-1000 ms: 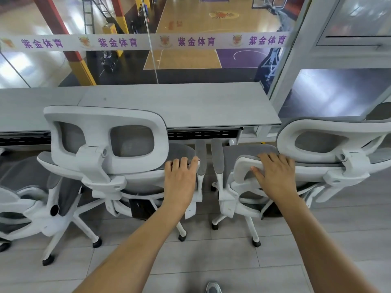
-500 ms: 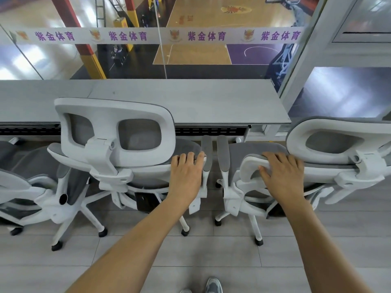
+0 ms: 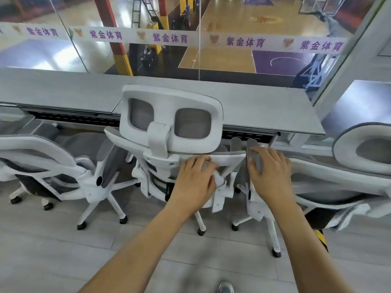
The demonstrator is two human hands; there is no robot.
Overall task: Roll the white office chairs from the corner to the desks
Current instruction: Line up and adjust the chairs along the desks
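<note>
Before the grey desk, the left hand grips the backrest of the middle office chair; the right hand clasps the armrest of the neighbouring chair.

Bright, even light fills the room. White glare patches sit on the glass wall at 10 and 3 o'clock. A soft grey shadow lies on the floor at 6 o'clock. The desk edge bows, and the white office chair at 3 o'clock looks stretched and slightly blurred.
</note>
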